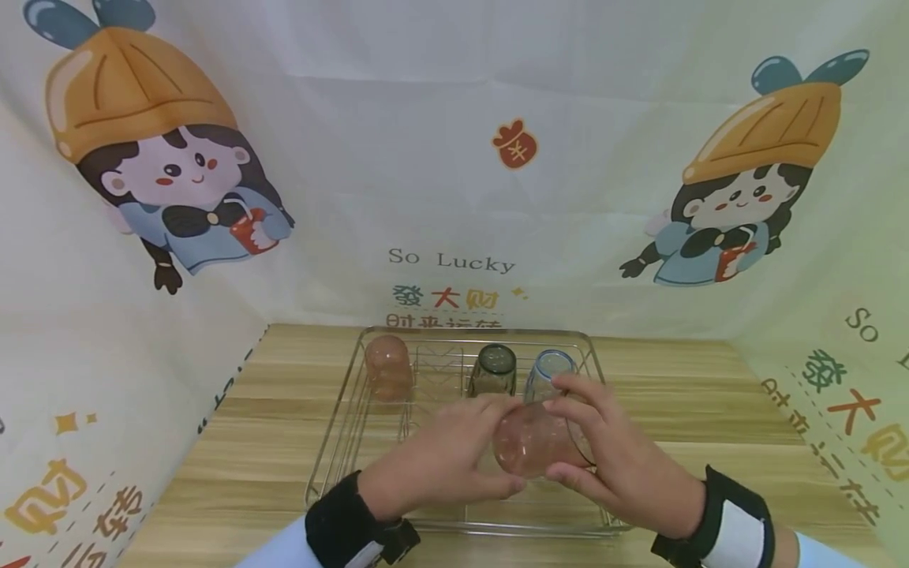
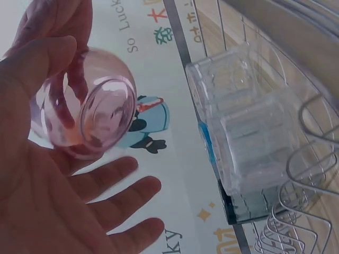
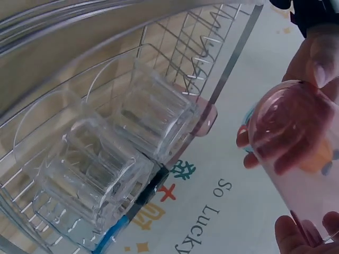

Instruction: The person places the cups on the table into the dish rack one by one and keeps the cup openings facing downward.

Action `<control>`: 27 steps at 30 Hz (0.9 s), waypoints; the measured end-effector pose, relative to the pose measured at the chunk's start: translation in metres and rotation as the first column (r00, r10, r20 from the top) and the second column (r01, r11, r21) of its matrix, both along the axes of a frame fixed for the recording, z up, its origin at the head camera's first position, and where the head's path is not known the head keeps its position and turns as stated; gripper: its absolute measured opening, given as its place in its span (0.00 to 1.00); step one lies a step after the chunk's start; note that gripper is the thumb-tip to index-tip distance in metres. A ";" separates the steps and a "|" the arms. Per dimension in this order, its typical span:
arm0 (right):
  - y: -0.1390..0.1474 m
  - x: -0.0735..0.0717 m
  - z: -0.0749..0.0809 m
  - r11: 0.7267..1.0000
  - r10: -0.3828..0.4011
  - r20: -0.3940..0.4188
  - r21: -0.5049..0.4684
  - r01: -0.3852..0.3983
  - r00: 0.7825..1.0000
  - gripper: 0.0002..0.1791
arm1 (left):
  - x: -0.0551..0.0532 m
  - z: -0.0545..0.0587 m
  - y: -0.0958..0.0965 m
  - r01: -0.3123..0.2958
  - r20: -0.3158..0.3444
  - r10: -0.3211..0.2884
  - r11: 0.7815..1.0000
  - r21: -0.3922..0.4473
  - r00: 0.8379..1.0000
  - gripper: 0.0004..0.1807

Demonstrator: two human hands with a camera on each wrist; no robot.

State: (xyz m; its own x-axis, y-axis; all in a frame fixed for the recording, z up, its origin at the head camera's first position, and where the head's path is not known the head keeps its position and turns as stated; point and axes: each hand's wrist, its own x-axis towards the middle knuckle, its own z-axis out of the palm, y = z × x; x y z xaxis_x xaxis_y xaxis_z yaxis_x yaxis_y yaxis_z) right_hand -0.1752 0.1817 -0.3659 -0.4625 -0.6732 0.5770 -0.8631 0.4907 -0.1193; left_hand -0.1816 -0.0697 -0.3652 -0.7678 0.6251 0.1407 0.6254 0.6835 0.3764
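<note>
A pink see-through glass [image 1: 533,442] is held tilted on its side above the front of a wire rack [image 1: 483,330]. My right hand [image 1: 618,450] grips it near the rim, thumb below and fingers over the top. By the rounded base is my left hand [image 1: 447,450]; in the left wrist view its fingers [image 2: 124,188] are extended and spread, and its thumb overlaps the glass. Whether the left hand bears any weight is unclear. Behind the hands, a dark grey glass [image 1: 495,371] and a blue-tinted glass [image 1: 552,371] stand upside down in the rack.
Another pink glass [image 1: 388,371] stands at the rack's back left. Two clear glasses, one nearer [image 3: 95,164] and one beyond [image 3: 153,116], sit in the rack, hidden by the hands in the head view. A wood-grain table [image 1: 248,442] lies beneath; a printed cloth [image 1: 341,173] hangs behind.
</note>
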 end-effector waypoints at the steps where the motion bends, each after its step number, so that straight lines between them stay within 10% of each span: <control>1: -0.001 0.000 -0.001 1.000 0.011 0.003 -0.006 -0.011 1.000 0.34 | 0.002 0.001 0.000 0.009 0.018 -0.009 1.000 0.016 1.000 0.48; 9: -0.001 0.003 -0.005 0.994 0.103 0.033 -0.030 -0.102 0.994 0.35 | 0.007 0.000 -0.004 0.010 0.140 -0.036 0.983 0.181 0.989 0.47; 16: 0.007 0.005 -0.010 0.996 -0.024 0.102 0.082 0.015 0.994 0.38 | 0.008 0.001 -0.014 -0.005 0.100 -0.043 0.902 0.431 0.994 0.43; 27: 0.001 0.005 -0.026 0.986 -0.108 0.132 0.137 0.090 0.985 0.40 | 0.012 0.005 -0.017 0.009 0.046 -0.034 0.886 0.463 0.998 0.42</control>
State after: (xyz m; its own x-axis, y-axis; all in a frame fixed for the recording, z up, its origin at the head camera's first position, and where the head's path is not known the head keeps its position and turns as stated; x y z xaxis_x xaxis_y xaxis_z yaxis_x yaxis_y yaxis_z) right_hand -0.1705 0.1826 -0.3922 -0.6000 -0.6852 0.4130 -0.7890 0.5922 -0.1637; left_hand -0.1701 -0.0869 -0.3598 -0.7690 0.5149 0.3788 0.6092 0.4110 0.6781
